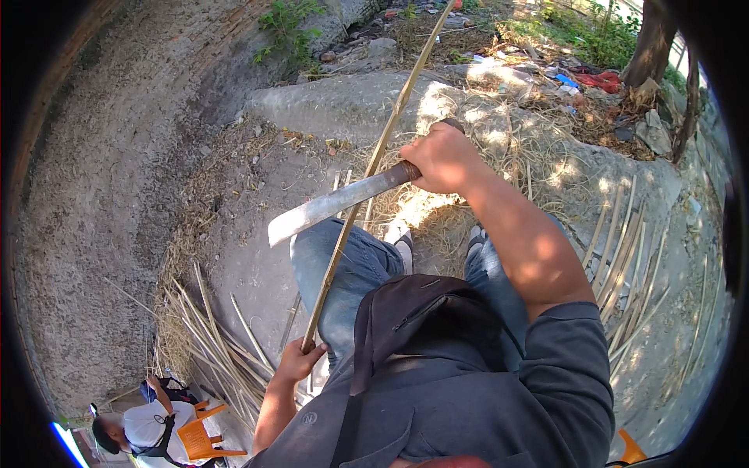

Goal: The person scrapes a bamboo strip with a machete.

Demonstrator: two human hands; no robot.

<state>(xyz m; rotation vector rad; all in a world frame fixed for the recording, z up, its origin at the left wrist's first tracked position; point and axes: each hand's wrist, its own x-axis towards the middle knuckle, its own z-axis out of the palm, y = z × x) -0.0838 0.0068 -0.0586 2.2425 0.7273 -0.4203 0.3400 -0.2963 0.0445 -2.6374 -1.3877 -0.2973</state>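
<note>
My right hand (447,160) is wrapped round the dark handle of a machete. Its broad grey blade (320,207) points left and crosses a long split bamboo strip (394,117) above my left knee; whether the edge bites into it I cannot tell. The strip runs slanted from beyond the far edge of the view down to my left hand (298,361), which is closed round its near end beside my left thigh. Bent legs in blue jeans (343,253) lie under the blade and strip.
Cut strips (222,343) lie in a pile at the left, and more strips (624,261) at the right. Curled shavings (499,156) cover the ground ahead. A person sits on an orange chair (199,435) at lower left. A rough wall (101,195) stands left; a tree trunk (649,47) stands far right.
</note>
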